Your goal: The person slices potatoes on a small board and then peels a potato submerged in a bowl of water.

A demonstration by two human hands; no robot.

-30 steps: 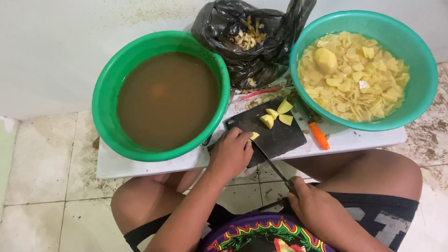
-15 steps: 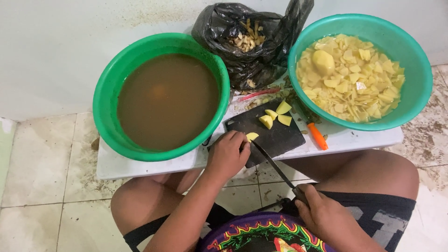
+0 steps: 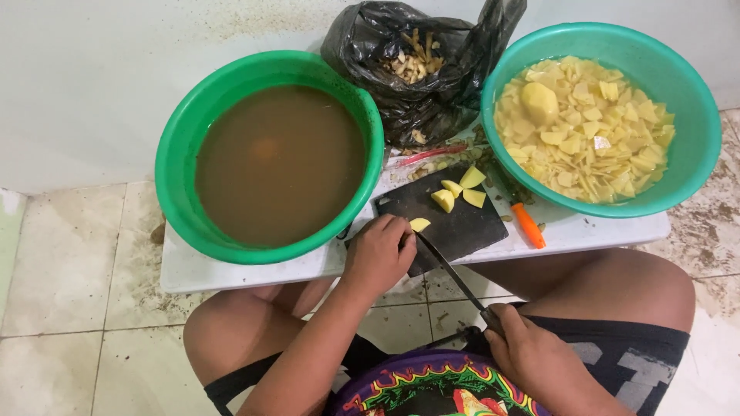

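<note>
lower right: right hand (image 3: 532, 350) clenched round the dark handle of a long thin knife (image 3: 451, 271), blade slanting up-left. centre: left hand (image 3: 378, 254) curled, fingertips pinning a pale yellow potato piece (image 3: 419, 225) on the matte black cutting board (image 3: 447, 219); three cut wedges (image 3: 457, 192) lie further up. beyond: orange peeler (image 3: 529, 225), glossy green basin (image 3: 177, 154) of murky brown water at left, another green basin (image 3: 694, 115) of slices upper right, crinkled black bag (image 3: 432, 92) between.

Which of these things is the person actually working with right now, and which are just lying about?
In use: left hand on a potato piece; right hand holding the knife; black cutting board.

Lying about: orange-handled peeler, black bag of peelings, bowl of brown water.
</note>
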